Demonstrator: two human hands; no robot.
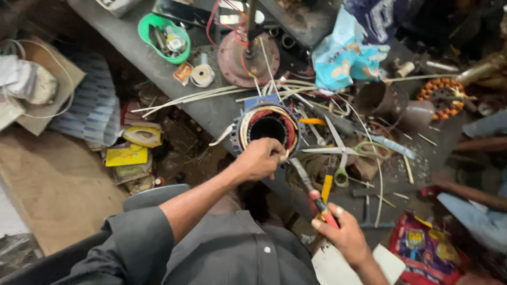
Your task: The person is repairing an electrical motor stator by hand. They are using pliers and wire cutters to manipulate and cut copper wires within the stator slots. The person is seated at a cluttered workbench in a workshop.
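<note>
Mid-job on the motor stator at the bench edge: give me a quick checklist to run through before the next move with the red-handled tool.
1. Left hand steadying the stator: ok, fingers rest on its lower rim.
2. Right hand grip on the red-handled tool: ok, fist closed around the handle.
3. Tool tip placed on the winding: not ok, the tip sits just off the stator's lower right edge.
4. Stator seated fully on the bench: cannot tell, it sits at the bench edge and the left hand hides its underside.
5. Room around the tool: not ok, scissors and loose white sleeving strips lie close by.
</note>
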